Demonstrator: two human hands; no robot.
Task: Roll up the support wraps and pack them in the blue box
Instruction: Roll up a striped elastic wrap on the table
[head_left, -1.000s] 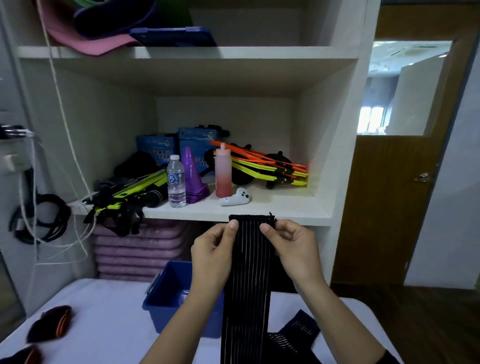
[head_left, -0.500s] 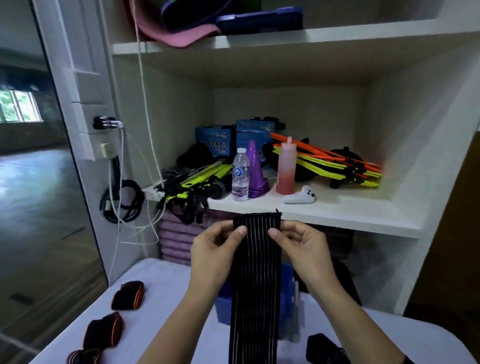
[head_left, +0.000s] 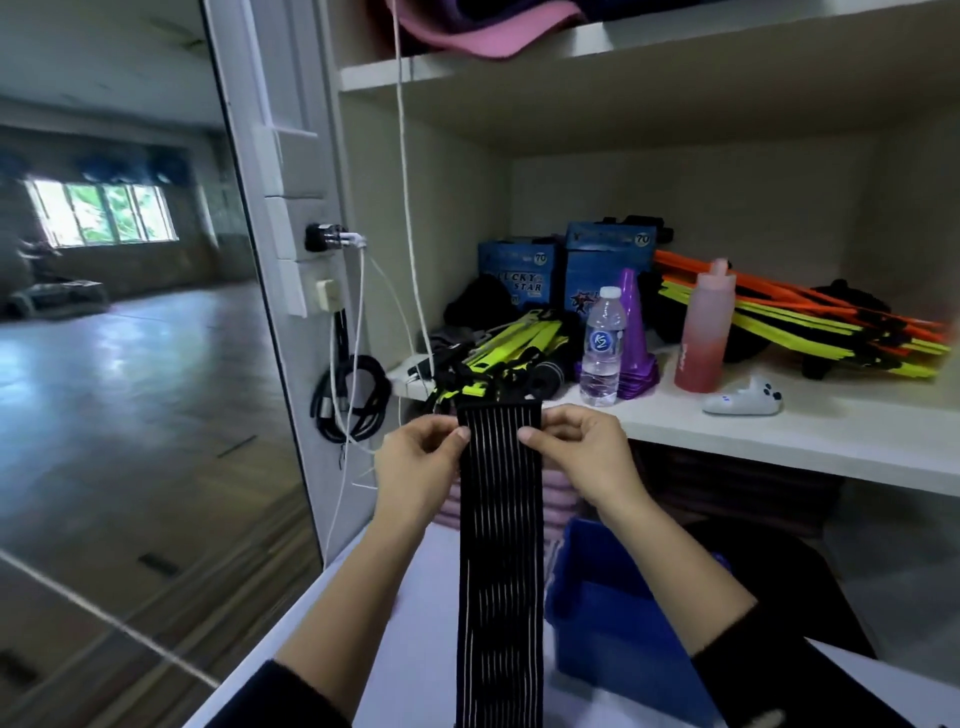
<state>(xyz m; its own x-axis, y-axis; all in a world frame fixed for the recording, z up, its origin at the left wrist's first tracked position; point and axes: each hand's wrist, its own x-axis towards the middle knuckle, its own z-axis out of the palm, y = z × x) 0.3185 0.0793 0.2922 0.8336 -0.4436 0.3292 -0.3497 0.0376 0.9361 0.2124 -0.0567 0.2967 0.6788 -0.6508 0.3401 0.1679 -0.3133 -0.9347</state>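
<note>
A long black support wrap (head_left: 500, 545) with thin white lengthwise stripes hangs straight down in front of me, unrolled. My left hand (head_left: 418, 462) pinches its top left corner and my right hand (head_left: 584, 457) pinches its top right corner, both held up at shelf height. The blue box (head_left: 618, 618) stands on the white table (head_left: 415, 639) below and to the right of the wrap, partly hidden by my right forearm. What lies inside the box cannot be seen.
A white shelf (head_left: 779, 441) behind the hands carries a water bottle (head_left: 602, 348), purple cones (head_left: 636, 332), a pink bottle (head_left: 701, 332), blue cartons, and yellow and orange ladders. Cables (head_left: 348, 400) hang from a wall socket at the left. Beyond them lies an open wooden floor.
The view has swung left, so the hall at the left shows and the door at the right is gone. Both hands keep their pinch on the wrap's top corners.
</note>
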